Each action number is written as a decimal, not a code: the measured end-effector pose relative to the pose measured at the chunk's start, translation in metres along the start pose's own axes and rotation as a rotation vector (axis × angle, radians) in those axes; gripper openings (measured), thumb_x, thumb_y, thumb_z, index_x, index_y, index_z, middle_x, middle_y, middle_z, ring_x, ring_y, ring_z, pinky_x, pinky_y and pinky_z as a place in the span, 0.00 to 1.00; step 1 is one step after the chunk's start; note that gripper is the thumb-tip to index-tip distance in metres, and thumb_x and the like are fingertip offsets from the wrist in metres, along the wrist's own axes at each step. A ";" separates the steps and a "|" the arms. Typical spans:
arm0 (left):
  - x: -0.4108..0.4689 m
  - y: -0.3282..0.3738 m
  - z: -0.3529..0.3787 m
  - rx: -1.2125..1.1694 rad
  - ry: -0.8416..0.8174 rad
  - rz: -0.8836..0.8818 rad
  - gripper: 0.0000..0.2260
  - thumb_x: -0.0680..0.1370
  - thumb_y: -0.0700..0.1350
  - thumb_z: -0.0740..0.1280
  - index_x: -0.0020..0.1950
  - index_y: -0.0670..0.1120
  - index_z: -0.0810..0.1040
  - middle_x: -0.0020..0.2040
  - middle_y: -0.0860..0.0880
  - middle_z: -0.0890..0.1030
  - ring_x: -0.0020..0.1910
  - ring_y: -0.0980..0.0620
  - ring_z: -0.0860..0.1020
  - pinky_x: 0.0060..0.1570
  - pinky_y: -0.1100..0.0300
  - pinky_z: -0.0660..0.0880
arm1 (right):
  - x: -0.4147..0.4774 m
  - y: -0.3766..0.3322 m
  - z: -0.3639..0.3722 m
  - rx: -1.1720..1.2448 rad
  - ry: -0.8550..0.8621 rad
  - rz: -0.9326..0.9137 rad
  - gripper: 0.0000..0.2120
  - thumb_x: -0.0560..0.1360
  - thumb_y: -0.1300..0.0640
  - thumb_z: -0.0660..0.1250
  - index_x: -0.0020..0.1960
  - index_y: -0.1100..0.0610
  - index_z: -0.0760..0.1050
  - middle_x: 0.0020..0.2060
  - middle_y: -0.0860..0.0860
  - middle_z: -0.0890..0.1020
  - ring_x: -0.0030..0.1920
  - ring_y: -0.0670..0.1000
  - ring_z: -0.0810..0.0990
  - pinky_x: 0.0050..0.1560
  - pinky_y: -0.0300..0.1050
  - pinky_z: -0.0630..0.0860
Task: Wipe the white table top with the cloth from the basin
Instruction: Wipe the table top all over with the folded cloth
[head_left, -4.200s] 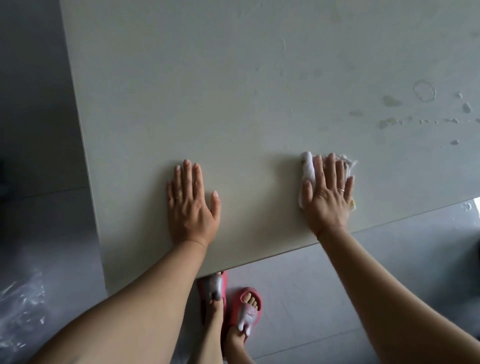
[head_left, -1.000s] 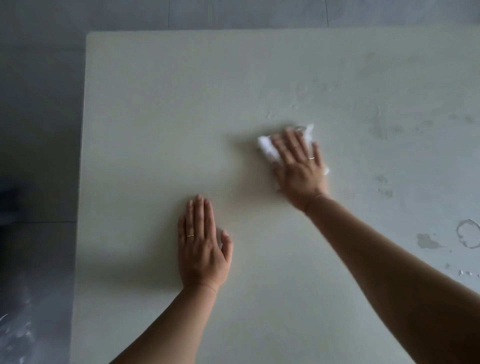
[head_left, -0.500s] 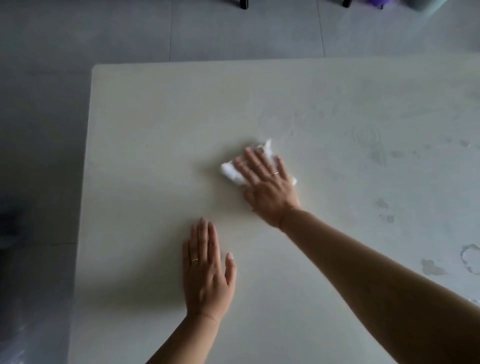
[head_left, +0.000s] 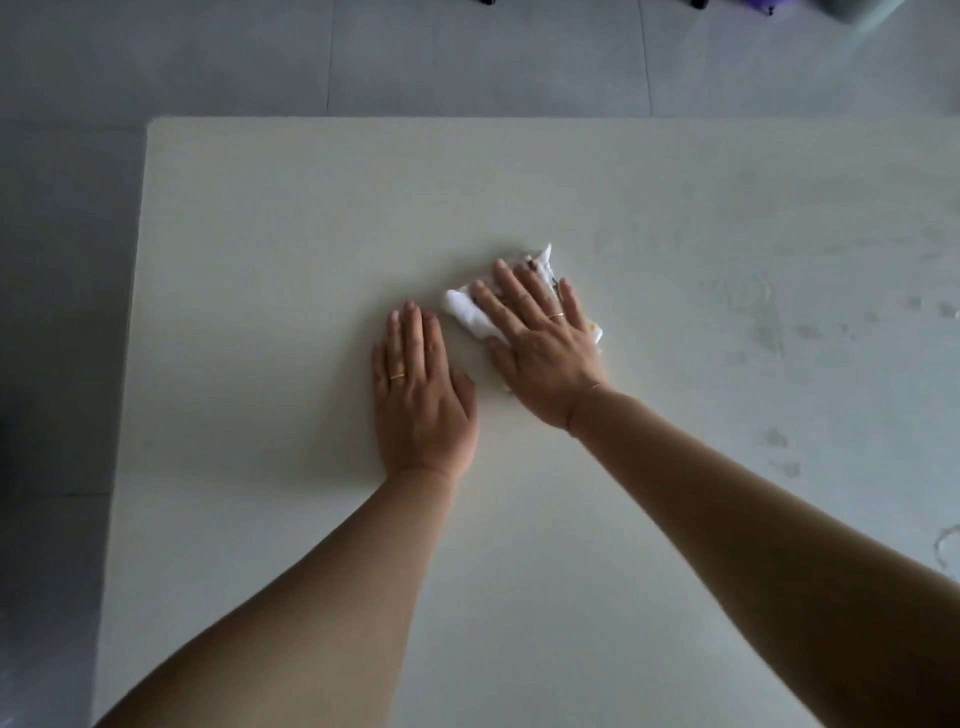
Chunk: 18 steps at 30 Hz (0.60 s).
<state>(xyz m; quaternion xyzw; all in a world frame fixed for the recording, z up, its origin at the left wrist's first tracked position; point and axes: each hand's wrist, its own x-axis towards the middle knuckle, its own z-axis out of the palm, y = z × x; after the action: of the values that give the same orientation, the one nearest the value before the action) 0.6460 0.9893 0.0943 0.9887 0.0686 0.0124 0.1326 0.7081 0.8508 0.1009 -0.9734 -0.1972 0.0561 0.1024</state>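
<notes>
Bare table top (head_left: 270, 249) open on every side, left hand (head_left: 423, 395) flat just beside cloth (head_left: 467, 312)

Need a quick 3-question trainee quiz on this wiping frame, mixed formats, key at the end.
1. True or false: the left hand lies flat on the bare white table top, not touching the cloth.
2. Which hand presses the cloth? A) left B) right C) both
3. Fill in: the visible stains lie to the ____ of the right hand.

Key: 1 true; 2 B; 3 right
</notes>
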 end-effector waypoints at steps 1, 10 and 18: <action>0.000 0.000 0.000 0.004 -0.009 0.001 0.26 0.77 0.46 0.51 0.74 0.38 0.62 0.75 0.40 0.61 0.75 0.41 0.59 0.73 0.47 0.55 | 0.001 0.015 -0.003 -0.015 0.016 0.017 0.26 0.79 0.47 0.54 0.76 0.46 0.54 0.77 0.50 0.54 0.77 0.52 0.50 0.74 0.52 0.40; 0.002 0.003 -0.003 0.034 -0.037 -0.034 0.28 0.74 0.45 0.56 0.74 0.38 0.62 0.75 0.40 0.63 0.75 0.42 0.60 0.73 0.48 0.56 | 0.052 -0.013 -0.001 0.121 0.074 0.576 0.30 0.77 0.49 0.54 0.77 0.47 0.49 0.77 0.51 0.48 0.77 0.53 0.43 0.72 0.56 0.35; 0.002 0.003 -0.004 0.006 -0.053 -0.050 0.29 0.74 0.46 0.56 0.74 0.38 0.62 0.76 0.41 0.62 0.75 0.43 0.59 0.73 0.48 0.56 | 0.063 0.046 -0.015 -0.011 0.011 0.114 0.25 0.80 0.48 0.53 0.76 0.46 0.54 0.77 0.50 0.54 0.77 0.51 0.49 0.73 0.53 0.44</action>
<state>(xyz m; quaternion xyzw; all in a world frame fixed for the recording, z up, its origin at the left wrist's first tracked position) 0.6483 0.9878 0.0992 0.9871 0.0897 -0.0174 0.1317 0.7849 0.8320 0.1011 -0.9838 -0.1414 0.0555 0.0950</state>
